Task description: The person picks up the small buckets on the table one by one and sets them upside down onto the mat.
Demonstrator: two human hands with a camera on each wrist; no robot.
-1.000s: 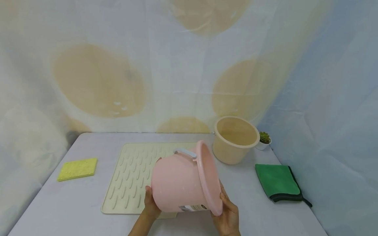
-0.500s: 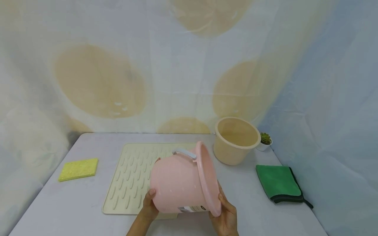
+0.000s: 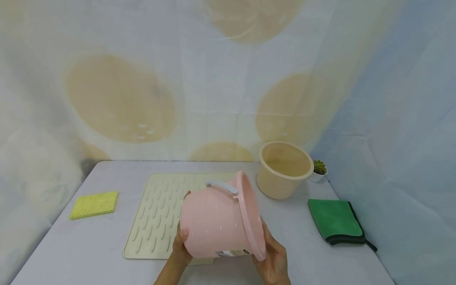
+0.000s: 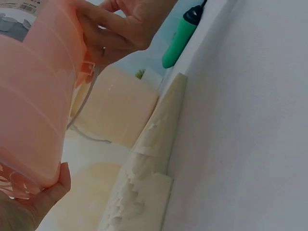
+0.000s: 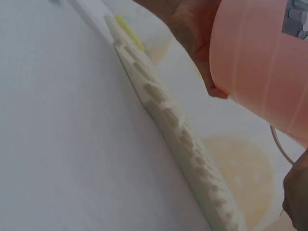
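1. A mat (image 3: 160,213) is lying mid-table (image 3: 89,245), with a sponge (image 3: 94,204) sitting left of it.
2. A bucket (image 3: 283,170) is standing behind-right, a plant (image 3: 319,168) just beside it.
3. A cloth (image 3: 335,219) is lying before them.

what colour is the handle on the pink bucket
Pale grey-white handle on the pink bucket; clearest in the head view.

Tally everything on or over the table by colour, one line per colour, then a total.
Pink: 1, bucket
Beige: 2, bucket, ridged mat
Yellow: 1, sponge
Green: 2, cloth, small potted plant
Total: 6
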